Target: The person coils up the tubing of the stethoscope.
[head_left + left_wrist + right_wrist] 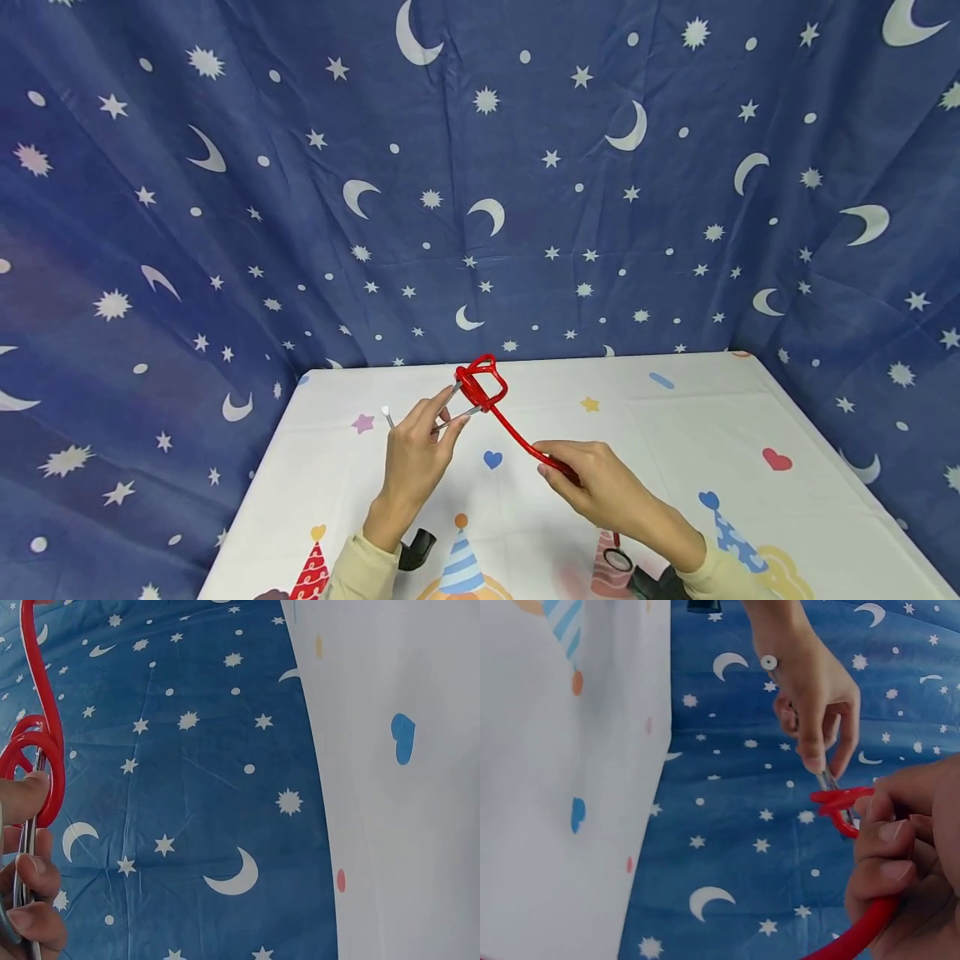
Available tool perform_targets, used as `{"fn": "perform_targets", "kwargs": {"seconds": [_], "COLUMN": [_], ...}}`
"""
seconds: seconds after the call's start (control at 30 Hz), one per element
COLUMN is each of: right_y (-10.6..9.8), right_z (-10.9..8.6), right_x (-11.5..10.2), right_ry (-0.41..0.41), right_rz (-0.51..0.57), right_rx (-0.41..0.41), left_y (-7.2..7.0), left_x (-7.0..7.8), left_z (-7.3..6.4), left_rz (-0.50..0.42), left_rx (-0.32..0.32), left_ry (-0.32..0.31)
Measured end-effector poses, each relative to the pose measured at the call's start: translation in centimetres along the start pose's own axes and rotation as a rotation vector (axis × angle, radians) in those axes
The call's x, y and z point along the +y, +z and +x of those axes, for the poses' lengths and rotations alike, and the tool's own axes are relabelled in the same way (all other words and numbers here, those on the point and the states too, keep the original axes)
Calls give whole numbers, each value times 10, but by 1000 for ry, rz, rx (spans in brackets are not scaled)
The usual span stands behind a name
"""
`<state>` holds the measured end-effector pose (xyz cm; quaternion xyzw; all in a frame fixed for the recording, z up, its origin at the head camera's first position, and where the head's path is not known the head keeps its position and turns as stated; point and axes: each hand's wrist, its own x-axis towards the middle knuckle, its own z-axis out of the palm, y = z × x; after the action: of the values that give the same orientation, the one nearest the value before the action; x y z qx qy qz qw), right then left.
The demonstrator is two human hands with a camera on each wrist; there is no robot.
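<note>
Left hand (417,454) grips a two-pronged metal tool (472,411), its prongs at a looped bundle (471,390) of red cord (517,436) just beyond the fingertips; the cord's straight length slants down rightward into the right hand (603,483), clamped between thumb and fingers.

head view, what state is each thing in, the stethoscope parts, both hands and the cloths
Red tubing, looped at one end
Metal ear tubes, raised off the table, passing into the loops
Chest piece, uncovered; whether it touches the table is unclear
Left hand, gripping the ear tubes
Right hand, pinching the tubing
White tablecloth, spread flat
Blue curtain, hanging, lightly creased
</note>
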<state>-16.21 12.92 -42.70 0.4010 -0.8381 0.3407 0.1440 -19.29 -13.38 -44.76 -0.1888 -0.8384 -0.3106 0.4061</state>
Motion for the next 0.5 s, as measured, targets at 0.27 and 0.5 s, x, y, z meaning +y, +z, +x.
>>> {"fn": "perform_targets", "kwargs": {"seconds": [0.27, 0.5], "right_y": [-14, -23], "right_z": [-1, 5], "right_x": [-6, -8], "right_ry": [-15, -135], "right_rz": [51, 5], "right_rx": [-35, 43], "left_y": [-1, -5], "left_x": [-3, 2], "left_z": [0, -2], "left_rz": [3, 32], "left_rx": [-13, -76], "left_ry": [-12, 50]}}
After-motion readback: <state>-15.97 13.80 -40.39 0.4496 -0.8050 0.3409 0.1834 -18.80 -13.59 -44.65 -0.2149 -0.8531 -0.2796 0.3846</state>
